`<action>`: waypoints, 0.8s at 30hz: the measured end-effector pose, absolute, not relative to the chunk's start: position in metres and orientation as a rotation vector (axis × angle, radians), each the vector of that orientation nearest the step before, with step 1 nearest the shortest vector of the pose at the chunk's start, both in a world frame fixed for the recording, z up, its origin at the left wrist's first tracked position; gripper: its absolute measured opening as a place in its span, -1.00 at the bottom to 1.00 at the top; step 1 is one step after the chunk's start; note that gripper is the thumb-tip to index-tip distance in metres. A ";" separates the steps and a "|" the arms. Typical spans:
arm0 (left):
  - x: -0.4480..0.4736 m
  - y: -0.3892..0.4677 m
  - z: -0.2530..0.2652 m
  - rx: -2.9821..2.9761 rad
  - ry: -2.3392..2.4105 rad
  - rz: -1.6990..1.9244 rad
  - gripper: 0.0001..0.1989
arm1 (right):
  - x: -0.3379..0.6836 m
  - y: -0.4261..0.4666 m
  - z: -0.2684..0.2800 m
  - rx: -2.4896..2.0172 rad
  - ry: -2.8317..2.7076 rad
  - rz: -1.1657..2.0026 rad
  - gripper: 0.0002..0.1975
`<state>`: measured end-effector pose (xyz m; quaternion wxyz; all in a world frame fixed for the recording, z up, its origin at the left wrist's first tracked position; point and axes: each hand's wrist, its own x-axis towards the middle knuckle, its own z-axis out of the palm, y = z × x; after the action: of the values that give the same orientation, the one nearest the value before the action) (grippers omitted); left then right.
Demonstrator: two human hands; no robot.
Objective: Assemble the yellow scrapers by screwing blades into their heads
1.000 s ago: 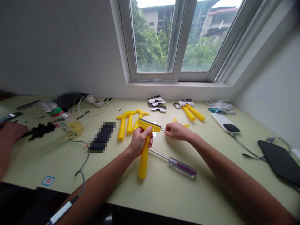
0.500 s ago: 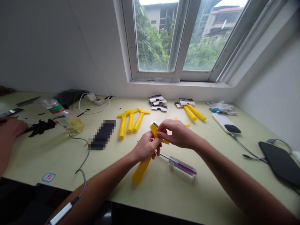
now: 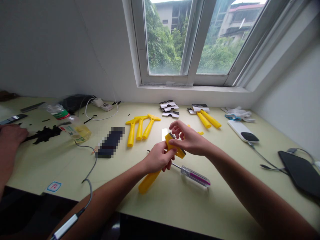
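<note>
My left hand (image 3: pixel 158 156) is closed around a yellow scraper (image 3: pixel 150 181), its handle slanting down toward the table's front edge. A dark strip lines the edge of the scraper's wide head. Over that head is my right hand (image 3: pixel 187 138), fingers curled and thumb pressed on the yellow plastic. Beneath my hands lies a screwdriver (image 3: pixel 195 176) with a clear and purple handle. A small white piece (image 3: pixel 164 133) rests just behind the scraper head. Several yellow scraper parts (image 3: pixel 140 128) lie beyond my left hand, and a partly hidden one (image 3: pixel 200 133) lies behind my right.
Black-and-white cards (image 3: pixel 170 107) and two yellow handles (image 3: pixel 210 119) lie toward the window. Rightward are a white power bank (image 3: pixel 242 131) and a black phone (image 3: pixel 300 171) with cables. A bottle (image 3: pixel 75 130), a blurred dark object (image 3: pixel 110 143) and another person's hand (image 3: pixel 13 135) are leftward.
The scraper head has turned and shifted slightly right, showing more of its dark edge. My right fingers have lifted a little, with the thumb still on the head.
</note>
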<state>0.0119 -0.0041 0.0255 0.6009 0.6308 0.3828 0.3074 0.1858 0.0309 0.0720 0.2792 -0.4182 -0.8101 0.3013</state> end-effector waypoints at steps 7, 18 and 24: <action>0.009 0.001 0.023 1.490 0.954 0.666 -0.66 | 0.187 0.042 0.063 -1.081 -2.104 1.238 -0.78; 0.007 0.000 0.024 1.670 1.086 0.712 -0.63 | 0.192 0.051 0.052 -1.053 -2.059 1.326 -0.78; 0.005 -0.002 0.025 2.212 1.257 0.891 -0.49 | 0.198 0.058 0.052 -1.148 -1.851 1.409 -0.74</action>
<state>0.0051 -0.0021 0.0249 0.2210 0.8003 0.4547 0.3225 0.1976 0.0583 0.0521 0.2704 -0.4260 -0.6870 0.5229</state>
